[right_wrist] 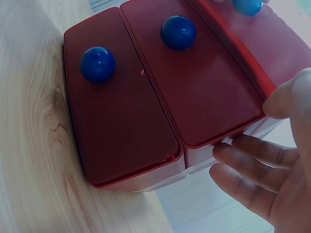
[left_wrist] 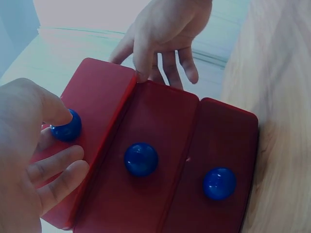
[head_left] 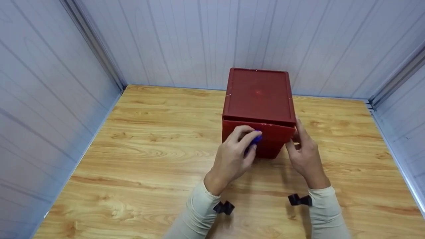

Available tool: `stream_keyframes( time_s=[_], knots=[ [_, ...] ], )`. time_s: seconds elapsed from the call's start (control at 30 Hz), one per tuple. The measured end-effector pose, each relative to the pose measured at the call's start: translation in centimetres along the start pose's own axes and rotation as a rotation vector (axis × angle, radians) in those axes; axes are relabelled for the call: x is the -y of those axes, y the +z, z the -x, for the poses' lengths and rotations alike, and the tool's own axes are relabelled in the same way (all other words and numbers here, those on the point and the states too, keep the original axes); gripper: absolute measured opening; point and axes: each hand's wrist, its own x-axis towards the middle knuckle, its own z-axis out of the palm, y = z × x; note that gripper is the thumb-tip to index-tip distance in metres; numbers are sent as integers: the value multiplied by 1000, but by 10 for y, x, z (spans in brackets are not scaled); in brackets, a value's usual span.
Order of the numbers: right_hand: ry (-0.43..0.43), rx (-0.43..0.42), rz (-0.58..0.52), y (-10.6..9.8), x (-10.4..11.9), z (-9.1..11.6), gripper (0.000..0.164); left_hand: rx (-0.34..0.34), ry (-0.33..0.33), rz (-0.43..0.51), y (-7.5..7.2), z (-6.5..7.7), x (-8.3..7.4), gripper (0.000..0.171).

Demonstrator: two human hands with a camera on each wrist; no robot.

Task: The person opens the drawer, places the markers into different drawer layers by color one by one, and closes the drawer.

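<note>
A small red drawer box stands on the table, its front towards me. It has three stacked drawers, each with a round blue knob. The top drawer sits slightly proud of the two below, with a dark gap along its upper edge in the head view. My left hand pinches the top drawer's blue knob between thumb and fingers. At the box's right side is my right hand; its thumb touches the front edge beside the top drawer, and its loosely extended fingers lie along the side wall.
Below are the middle drawer's knob and the bottom drawer's knob. The wood-grain table is bounded by pale panel walls behind and at both sides. Black clips hang at both sleeves.
</note>
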Motion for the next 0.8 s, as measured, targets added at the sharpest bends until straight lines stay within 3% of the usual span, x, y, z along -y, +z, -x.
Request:
stream_keyframes(
  time_s=[0.8],
  knots=[
    [5,4,2,1,0,1,72,-4,6,-62,5,3,4,52]
  ],
)
